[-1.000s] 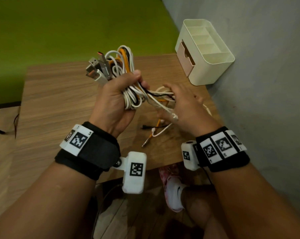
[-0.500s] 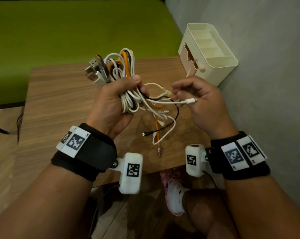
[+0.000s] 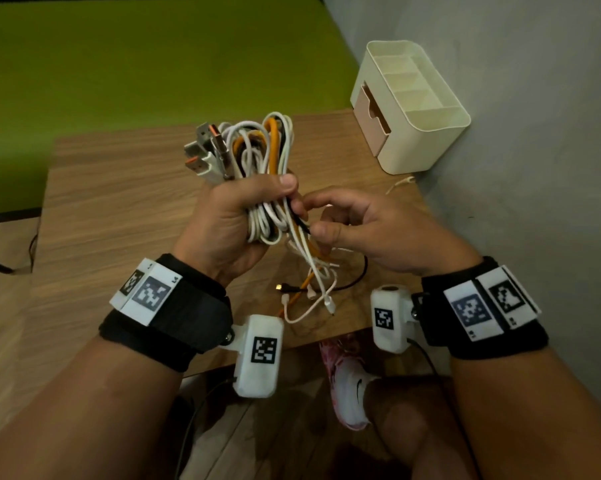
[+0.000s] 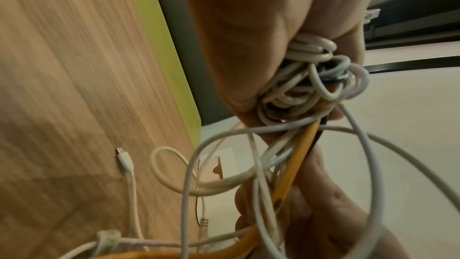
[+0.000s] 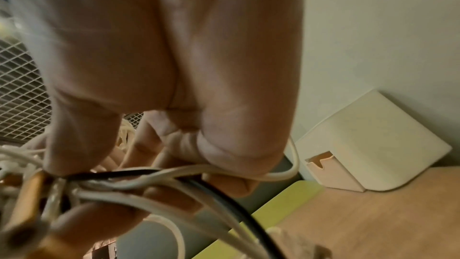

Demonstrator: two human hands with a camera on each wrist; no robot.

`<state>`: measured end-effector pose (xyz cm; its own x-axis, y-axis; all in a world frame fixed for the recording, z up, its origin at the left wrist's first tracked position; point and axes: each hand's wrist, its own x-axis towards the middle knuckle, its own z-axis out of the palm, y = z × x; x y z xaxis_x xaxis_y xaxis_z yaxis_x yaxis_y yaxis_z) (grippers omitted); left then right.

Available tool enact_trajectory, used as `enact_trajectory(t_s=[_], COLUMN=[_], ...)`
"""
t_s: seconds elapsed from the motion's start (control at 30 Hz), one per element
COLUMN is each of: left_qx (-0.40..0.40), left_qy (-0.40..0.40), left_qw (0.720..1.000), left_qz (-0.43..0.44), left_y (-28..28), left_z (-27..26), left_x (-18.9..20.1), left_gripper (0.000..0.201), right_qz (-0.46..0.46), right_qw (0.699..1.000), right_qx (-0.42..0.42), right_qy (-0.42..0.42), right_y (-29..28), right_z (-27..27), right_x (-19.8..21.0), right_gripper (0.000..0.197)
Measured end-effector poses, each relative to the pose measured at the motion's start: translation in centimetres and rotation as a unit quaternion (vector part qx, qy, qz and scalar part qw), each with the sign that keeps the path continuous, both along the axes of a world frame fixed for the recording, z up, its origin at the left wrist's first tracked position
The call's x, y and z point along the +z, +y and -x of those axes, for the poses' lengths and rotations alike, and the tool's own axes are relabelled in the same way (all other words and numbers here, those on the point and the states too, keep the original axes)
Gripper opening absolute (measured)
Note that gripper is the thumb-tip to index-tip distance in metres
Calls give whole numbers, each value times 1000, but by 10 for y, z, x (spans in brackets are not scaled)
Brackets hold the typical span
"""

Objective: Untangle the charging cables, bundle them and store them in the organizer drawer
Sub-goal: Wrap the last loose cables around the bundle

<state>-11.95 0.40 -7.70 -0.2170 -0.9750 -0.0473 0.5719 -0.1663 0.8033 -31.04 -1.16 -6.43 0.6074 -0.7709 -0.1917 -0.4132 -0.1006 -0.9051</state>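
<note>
My left hand [image 3: 236, 216] grips a coiled bundle of white, orange and black charging cables [image 3: 261, 150], loops and USB plugs sticking up above the fist. The loose cable tails [image 3: 313, 278] hang down onto the wooden table [image 3: 119, 188]. My right hand [image 3: 330, 220] is right beside the left fist and pinches the hanging strands just below it; in the right wrist view a black cable [image 5: 224, 200] and white strands run under its thumb. The cream organizer [image 3: 427, 133] stands at the far right corner, its tan drawer [image 3: 371, 116] slightly pulled out.
A grey wall [image 3: 517, 133] runs along the table's right side. A green surface [image 3: 136, 57] lies beyond the table's far edge. A small white tie [image 3: 401, 183] lies by the organizer. Below the near table edge shows a foot in a pink-and-white shoe [image 3: 347, 382].
My right hand let the white plug end drop and came in leftward to the left fist, now pinching the strands there. The tails hang lower onto the table.
</note>
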Motion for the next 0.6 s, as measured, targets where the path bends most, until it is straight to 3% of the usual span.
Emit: enact_trajectory(t_s=[0.17, 0.27, 0.33, 0.43, 0.53, 0.6], left_qx=[-9, -7, -1, 5, 2, -3], left_qy=[41, 42, 42, 39, 48, 52], left_qw=[999, 999, 999, 999, 999, 999], left_qz=[1, 11, 10, 9, 2, 3], left_y=[1, 1, 1, 0, 1, 2], left_z=[2, 0, -1, 0, 2, 4], left_x=[3, 5, 6, 4, 5, 5], left_gripper=[15, 12, 16, 23, 21, 15], right_qz=[-80, -147, -133, -42, 28, 54], right_qw=[991, 980, 989, 995, 967, 943], right_qx=[-14, 3, 11, -4, 6, -14], right_qy=[-105, -135, -62, 86, 254, 328], right_y=[5, 8, 8, 7, 2, 0], right_z=[-4, -9, -14, -18, -16, -14], right_x=[-2, -5, -8, -11, -6, -2], right_gripper=[31, 43, 50, 45, 29, 33])
